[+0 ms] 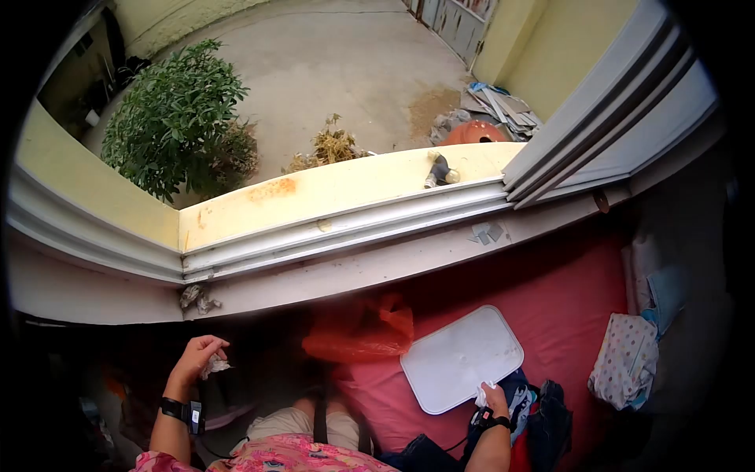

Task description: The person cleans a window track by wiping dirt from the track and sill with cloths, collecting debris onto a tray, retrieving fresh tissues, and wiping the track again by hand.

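My left hand [201,355] is raised at the lower left, below the window ledge, its fingers closed on a crumpled white tissue [215,366]. On the right, my right hand [494,397] grips a small white cloth [481,394] at the lower right edge of a white rectangular board [462,358]. The board lies on a red bed cover [550,315]. An orange-red plastic bag [362,334] sits between my hands, just left of the board. Dark clothes [548,425] are bunched beside my right hand.
An open window with a white sliding track [346,228] spans the view. Its outer sill holds a dark fitting [440,171]. Crumpled scraps [199,299] lie on the inner ledge at left. A polka-dot cloth bundle [624,360] is at right. Outside stands a green bush [169,118].
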The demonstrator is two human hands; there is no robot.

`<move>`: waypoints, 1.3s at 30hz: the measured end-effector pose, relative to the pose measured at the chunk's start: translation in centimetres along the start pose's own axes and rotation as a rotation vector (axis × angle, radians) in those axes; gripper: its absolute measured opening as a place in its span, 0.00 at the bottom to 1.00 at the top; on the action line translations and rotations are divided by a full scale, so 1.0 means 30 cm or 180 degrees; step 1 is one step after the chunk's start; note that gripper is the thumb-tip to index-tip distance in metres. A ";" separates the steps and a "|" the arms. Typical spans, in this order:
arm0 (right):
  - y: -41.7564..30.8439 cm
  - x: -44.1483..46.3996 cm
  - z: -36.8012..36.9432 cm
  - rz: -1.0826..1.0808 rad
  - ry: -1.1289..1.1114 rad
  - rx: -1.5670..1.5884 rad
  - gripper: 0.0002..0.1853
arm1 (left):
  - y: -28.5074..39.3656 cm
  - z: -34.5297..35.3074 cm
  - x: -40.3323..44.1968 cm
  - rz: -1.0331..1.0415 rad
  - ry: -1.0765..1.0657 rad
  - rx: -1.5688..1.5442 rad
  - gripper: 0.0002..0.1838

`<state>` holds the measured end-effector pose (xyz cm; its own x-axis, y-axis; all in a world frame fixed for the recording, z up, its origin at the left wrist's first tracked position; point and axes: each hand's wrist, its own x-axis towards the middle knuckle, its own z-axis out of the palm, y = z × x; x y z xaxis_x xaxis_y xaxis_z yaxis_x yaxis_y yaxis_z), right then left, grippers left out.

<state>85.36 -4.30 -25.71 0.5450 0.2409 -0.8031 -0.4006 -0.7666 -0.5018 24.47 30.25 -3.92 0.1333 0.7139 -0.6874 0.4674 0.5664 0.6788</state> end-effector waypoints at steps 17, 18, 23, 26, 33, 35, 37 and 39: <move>-0.563 -0.901 1.406 -0.1603 -0.2936 -0.0272 0.19 | 0.183 0.056 -0.037 0.1234 -0.0885 0.0970 0.37; -0.572 -0.979 1.484 -0.1127 -0.3279 -0.0253 0.20 | 0.148 0.044 -0.034 0.1443 -0.0615 0.1247 0.36; -0.569 -1.135 1.706 0.0783 -0.4720 -0.0106 0.25 | -0.084 -0.169 -0.067 0.1738 0.0348 0.1281 0.24; -0.662 -1.217 1.725 -0.2220 -0.3647 -0.2061 0.19 | -0.268 -0.300 -0.133 0.1601 0.0656 0.1445 0.24; -0.635 -1.161 1.938 -0.4852 -0.0695 -0.2596 0.09 | -0.574 -0.469 -0.322 0.0411 0.1466 0.0070 0.22; -0.608 -1.116 1.986 -0.4971 -0.0477 -0.3061 0.10 | -0.685 -0.509 -0.329 0.0358 0.1695 0.0067 0.21; -0.596 -1.101 1.999 -0.4981 -0.0518 -0.2443 0.09 | -0.781 -0.550 -0.312 0.0318 0.1905 -0.0418 0.23; -0.609 -1.102 1.974 -0.5165 -0.0867 -0.1783 0.08 | -0.812 -0.577 -0.320 0.0436 0.2033 -0.0647 0.23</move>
<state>31.06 37.00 -9.00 -0.0518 0.9506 0.3062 0.6974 0.2539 -0.6702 -3.31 16.73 -9.38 -0.3914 0.8522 -0.3472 0.3012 0.4751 0.8267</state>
